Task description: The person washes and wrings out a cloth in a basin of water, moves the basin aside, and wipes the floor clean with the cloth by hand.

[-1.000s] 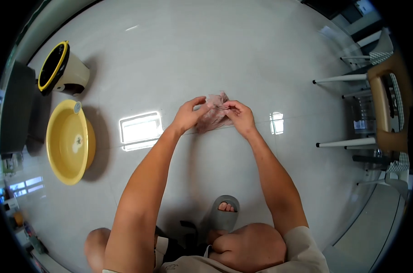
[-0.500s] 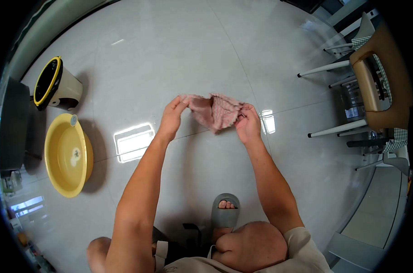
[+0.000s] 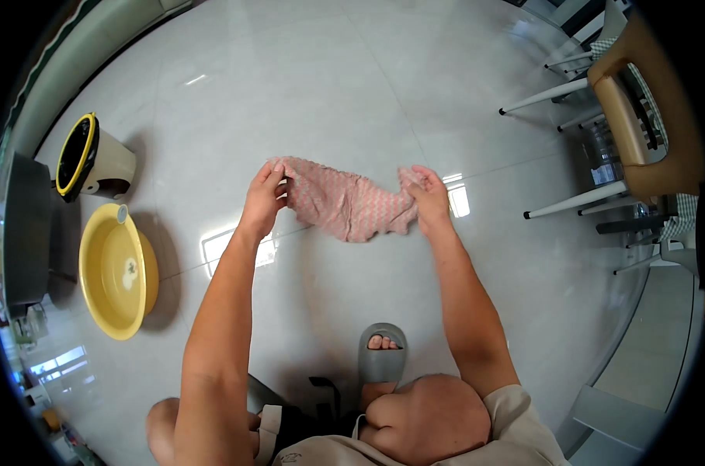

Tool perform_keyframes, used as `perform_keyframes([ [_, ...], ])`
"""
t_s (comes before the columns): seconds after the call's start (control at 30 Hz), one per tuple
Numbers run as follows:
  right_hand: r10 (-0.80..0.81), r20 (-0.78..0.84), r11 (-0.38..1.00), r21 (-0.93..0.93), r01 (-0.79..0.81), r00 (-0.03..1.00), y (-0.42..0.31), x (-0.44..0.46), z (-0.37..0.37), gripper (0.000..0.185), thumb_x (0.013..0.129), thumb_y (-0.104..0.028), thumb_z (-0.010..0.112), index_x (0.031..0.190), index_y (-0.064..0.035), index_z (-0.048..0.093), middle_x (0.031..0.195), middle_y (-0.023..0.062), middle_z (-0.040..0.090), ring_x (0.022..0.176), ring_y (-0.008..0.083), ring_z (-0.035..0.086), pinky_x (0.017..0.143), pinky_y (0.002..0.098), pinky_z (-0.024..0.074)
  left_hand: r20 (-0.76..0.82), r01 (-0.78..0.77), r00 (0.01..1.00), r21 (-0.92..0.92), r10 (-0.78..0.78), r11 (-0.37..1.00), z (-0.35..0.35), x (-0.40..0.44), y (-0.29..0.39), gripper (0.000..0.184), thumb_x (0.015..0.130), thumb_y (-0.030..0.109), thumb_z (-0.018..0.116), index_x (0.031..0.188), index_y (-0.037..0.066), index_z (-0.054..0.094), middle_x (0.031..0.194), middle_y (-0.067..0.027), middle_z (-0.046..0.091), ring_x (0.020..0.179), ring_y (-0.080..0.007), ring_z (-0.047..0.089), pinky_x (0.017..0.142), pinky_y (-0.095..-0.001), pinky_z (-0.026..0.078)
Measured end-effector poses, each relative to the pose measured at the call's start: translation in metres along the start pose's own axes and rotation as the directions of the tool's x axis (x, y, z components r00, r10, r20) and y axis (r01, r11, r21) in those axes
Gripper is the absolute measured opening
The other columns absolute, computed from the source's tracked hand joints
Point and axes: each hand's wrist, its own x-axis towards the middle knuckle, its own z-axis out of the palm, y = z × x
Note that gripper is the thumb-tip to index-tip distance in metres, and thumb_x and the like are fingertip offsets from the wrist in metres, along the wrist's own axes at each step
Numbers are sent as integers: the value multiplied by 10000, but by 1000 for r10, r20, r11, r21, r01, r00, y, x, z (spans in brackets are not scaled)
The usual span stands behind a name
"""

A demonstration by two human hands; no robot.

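A pink patterned cloth (image 3: 349, 203) is stretched between my two hands above the tiled floor. My left hand (image 3: 265, 198) pinches its left corner. On the other side, my right hand (image 3: 430, 198) grips the right end, where the fabric bunches up between thumb and fingers. The middle of the cloth sags, with a wavy lower edge. To the left of my hands, a yellow basin (image 3: 96, 272) stands on the floor, with a small printed pattern at its bottom.
A trash bin (image 3: 113, 161) with a yellow rim and black liner stands behind the basin. Chairs with white legs (image 3: 554, 97) and a brown backrest (image 3: 667, 179) are at the right. My foot in a grey slipper (image 3: 382, 357) rests on the shiny floor (image 3: 352, 287).
The cloth has gone from crumpled and folded to spread wider. My left hand has moved left and slightly down, my right hand slightly right. The view has shifted a little.
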Motion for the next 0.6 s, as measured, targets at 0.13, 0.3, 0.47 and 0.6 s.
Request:
perform_keyframes([
  [0.13,-210,-87,976,34,213,974,-48,18,-17,403,971,72,708,1358,-7,628,1232,71,698,1074,147,667,919,300,562,76,-46,996,-39,49,998,10,13,-2,278,1165,354,528,1265,132,661,1213,23,670,1112,-123,618,1032,-356,495],
  [0.3,-398,69,917,45,396,915,-156,-11,-12,463,945,28,776,1380,-33,628,1187,28,695,995,127,653,844,308,575,141,-209,968,-12,209,978,46,42,9,365,1153,331,564,1424,99,641,1343,-15,665,1205,-139,584,1134,-360,442],
  [0.47,-257,385,891,-262,372,886,-113,-52,-4,527,841,-17,890,1328,-106,706,1160,-27,696,1007,87,637,872,276,555,-99,36,995,286,-8,958,54,37,-21,614,1121,458,570,1631,129,473,1507,-88,584,1220,-247,607,1046,-449,519],
  [0.6,8,604,780,-503,373,797,6,-85,5,360,902,-43,810,1253,-100,751,1089,34,768,972,157,712,869,336,580,68,411,899,216,-433,886,59,21,-65,783,1045,671,555,1645,183,434,1432,-145,628,1186,-303,673,956,-478,576],
])
